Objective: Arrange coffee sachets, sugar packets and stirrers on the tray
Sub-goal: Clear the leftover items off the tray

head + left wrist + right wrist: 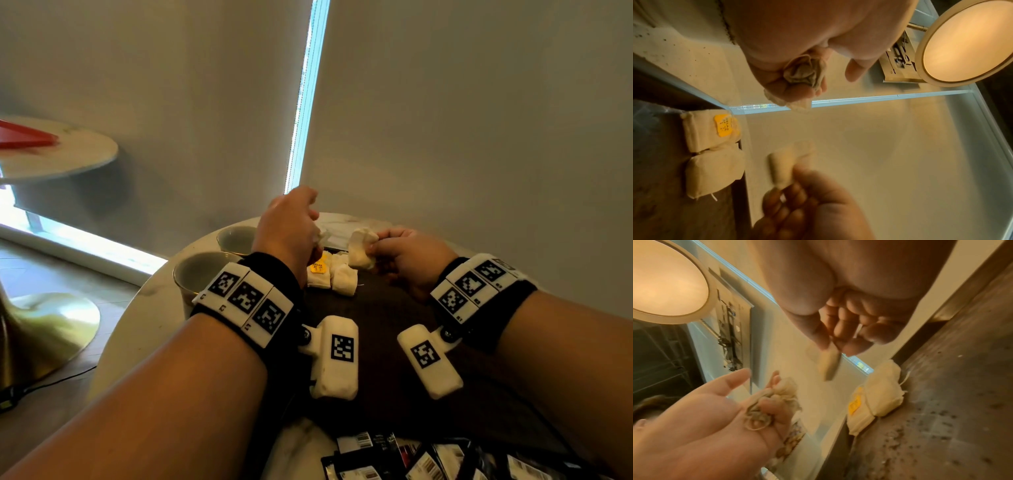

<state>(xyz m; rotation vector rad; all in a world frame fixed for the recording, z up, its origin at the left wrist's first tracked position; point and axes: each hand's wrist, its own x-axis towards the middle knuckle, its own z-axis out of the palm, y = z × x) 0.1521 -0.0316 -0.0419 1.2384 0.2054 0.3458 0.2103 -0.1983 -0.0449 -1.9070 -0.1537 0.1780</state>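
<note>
Over the far end of the dark tray, my left hand grips a crumpled bunch of cream cloth sachets with their strings; its index finger sticks out straight. My right hand pinches one cream sachet by its edge, held just above the tray. Two more cream sachets lie side by side on the tray's far edge, one with a yellow tag. The right wrist view shows the pinched sachet hanging upright from my fingertips, a short way from the lying pair.
Two empty cups stand on the round marble table left of the tray. Several black packets lie at the table's near edge. A wall stands close behind; another round table is far left.
</note>
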